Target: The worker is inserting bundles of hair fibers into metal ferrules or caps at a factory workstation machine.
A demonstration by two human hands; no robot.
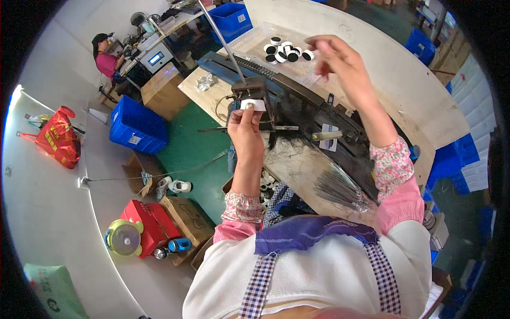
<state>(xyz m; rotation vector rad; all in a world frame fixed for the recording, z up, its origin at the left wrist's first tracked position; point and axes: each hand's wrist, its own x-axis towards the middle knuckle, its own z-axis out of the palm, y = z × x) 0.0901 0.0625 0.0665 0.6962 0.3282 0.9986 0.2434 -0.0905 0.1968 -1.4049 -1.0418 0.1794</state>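
My left hand (246,130) pinches a small white piece (258,105), with the thumb on top, right at the dark metal head (248,85) of a bench machine. A long metal lever (220,33) rises from that head. My right hand (344,66) is raised over the far right part of the bench, its fingers stretched and apart, with nothing visible in them. Close to its fingertips, several short round white pieces with black ends (287,51) lie in a clear plastic tray (256,38). A bundle of thin dark bristles or wires (340,190) rests on the bench near my right forearm.
A small clear bag (205,82) lies left of the machine. Blue crates (139,125), a cardboard box (164,91), a green-rimmed fan (125,237) and red boxes (151,226) stand to the left. Farther back, another person (108,63) sits at a workbench. A pale panel (345,32) borders the bench's far side.
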